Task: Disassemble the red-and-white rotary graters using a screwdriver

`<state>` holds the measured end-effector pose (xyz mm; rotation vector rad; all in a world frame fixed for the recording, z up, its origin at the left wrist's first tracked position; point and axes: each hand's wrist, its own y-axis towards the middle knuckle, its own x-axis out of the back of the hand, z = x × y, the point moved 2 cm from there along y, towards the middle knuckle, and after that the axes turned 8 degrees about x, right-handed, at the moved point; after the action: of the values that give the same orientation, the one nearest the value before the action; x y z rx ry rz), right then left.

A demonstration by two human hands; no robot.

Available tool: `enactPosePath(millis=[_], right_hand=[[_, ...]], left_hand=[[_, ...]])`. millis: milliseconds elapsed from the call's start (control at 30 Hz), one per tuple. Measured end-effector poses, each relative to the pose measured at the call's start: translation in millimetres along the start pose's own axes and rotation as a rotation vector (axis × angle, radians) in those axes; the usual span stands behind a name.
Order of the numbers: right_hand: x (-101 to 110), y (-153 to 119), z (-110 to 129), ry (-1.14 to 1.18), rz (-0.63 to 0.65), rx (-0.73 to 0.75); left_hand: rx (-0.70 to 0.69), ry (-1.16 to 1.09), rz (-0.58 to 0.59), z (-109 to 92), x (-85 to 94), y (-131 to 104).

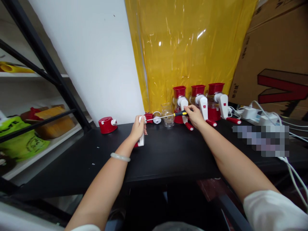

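My left hand [138,127] is wrapped round a white crank handle [141,138] with a red grip end, held just above the black table. In my right hand [194,115] is a screwdriver [180,113] with a black and yellow handle. Its long shaft points left, and the tip meets the upper end of the crank handle. Behind the shaft are a red part [149,117], a round white part [157,119] and a clear plastic body [168,118]. Close to my right hand stands a red and white hand-crank grater [180,99].
Two more crank graters [199,96] [216,96] stand to the right. A red base [107,125] sits at the left of the black table [168,157]. White chargers and cables [267,118] lie at the right, before a cardboard box [274,57]. Metal shelving [55,80] is at the left.
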<state>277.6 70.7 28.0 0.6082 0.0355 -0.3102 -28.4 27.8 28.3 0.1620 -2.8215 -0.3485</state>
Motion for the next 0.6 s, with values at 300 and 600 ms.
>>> enactPosePath(millis=[300,600], right_hand=[[-0.7,2.6,-1.4,0.091,0.012,0.059],[-3.3,-4.1,7.8,0.292,0.074,-0.028]], left_hand=[[0.032,0.007,0.009,1.9,-0.6,0.5],[0.038,-0.011,-0.002,2.6,1.2,1.6]])
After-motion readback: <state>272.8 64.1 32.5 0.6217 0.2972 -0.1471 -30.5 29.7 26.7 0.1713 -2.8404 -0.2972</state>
